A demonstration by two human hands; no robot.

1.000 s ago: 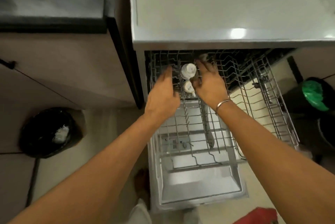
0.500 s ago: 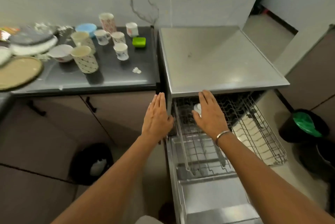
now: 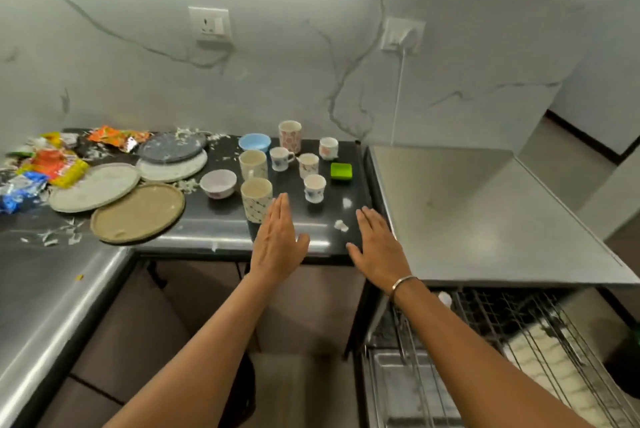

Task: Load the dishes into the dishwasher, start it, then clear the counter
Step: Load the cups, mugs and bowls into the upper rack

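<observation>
1. A white marble wall with grey veins stands behind a dark, glossy bench (image 3: 214, 219). Just right of the bench is the flat brushed-steel top of the dishwasher (image 3: 485, 212).
2. The left hand (image 3: 277, 244) is over the bench's front edge, palm down. Its fingers (image 3: 280, 209) are straight, close together and hold nothing. The fingertips reach the base of a tall cream mug with a diamond pattern (image 3: 256, 199); whether they touch it cannot be told.
3. The right hand (image 3: 377, 247) is flat at the bench's right corner, fingers straight and slightly spread, gripping nothing. A thin metal bangle (image 3: 401, 283) circles the wrist.
4. The dishes are still on the bench. There are several small white cups with floral prints (image 3: 314, 187), a second cream mug (image 3: 252, 164), a pale blue bowl (image 3: 254, 142), a white bowl (image 3: 218, 183), a square green container (image 3: 341, 171), and round matte plates, a tan plate (image 3: 138, 212) nearest the edge.
5. Below the steel top the wire rack (image 3: 519, 330) stands pulled out, with one white cup (image 3: 445, 299) at its back left.
6. Crumpled foil wrappers (image 3: 52, 164) and white scraps litter the bench's left end, and a paper scrap (image 3: 341, 226) lies between the hands.
</observation>
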